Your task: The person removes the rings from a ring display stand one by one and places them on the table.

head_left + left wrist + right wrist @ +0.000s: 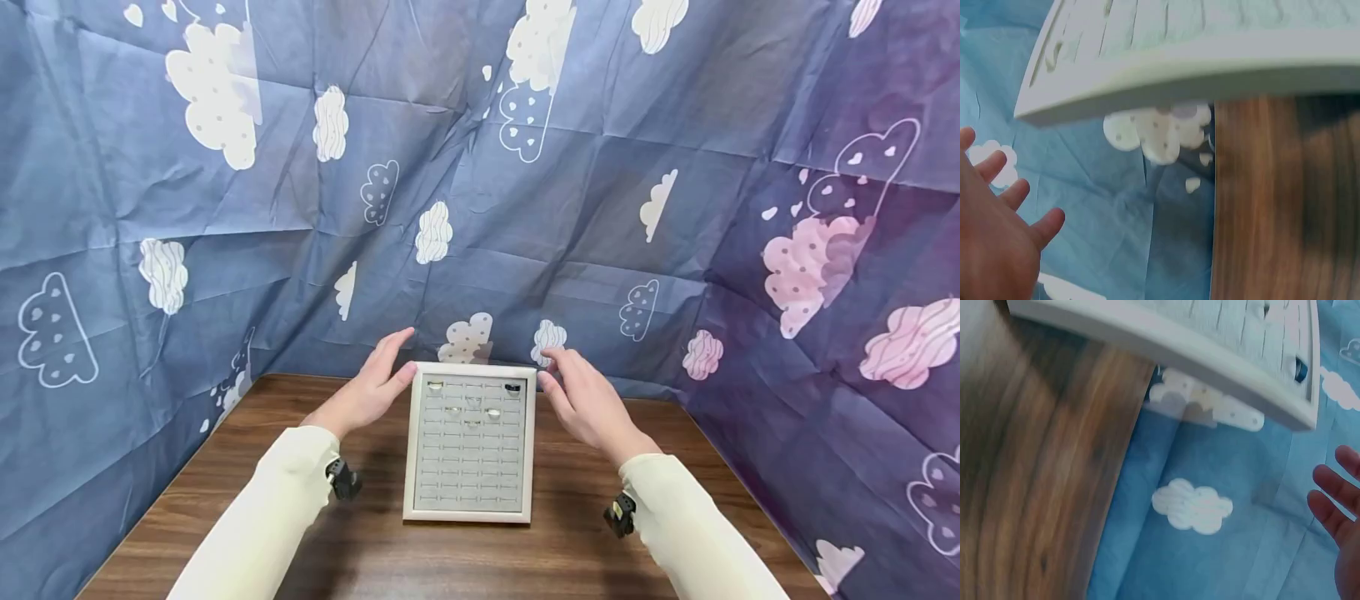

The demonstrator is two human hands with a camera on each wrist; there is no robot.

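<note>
A white-framed ring tray (409, 450) with grey slotted padding lies in the middle of the wooden table (225, 500). A few rings (492, 412) sit in its far rows. My left hand (375, 385) hovers at the tray's far left corner, fingers straight, thumb near the frame. My right hand (581, 396) hovers at the far right corner, fingers relaxed, fingertips close to the frame. Neither hand grips anything. The tray's frame edge (1166, 78) fills the top of the left wrist view, with my left hand (994, 231) spread below. In the right wrist view the tray (1210, 350) and my right fingertips (1335, 500) show.
A blue cloth with white cloud prints (480, 167) hangs behind and on both sides of the table, close to the tray's far edge. Bare wood (465, 558) lies in front of the tray. Cream sleeves (262, 517) cover both forearms.
</note>
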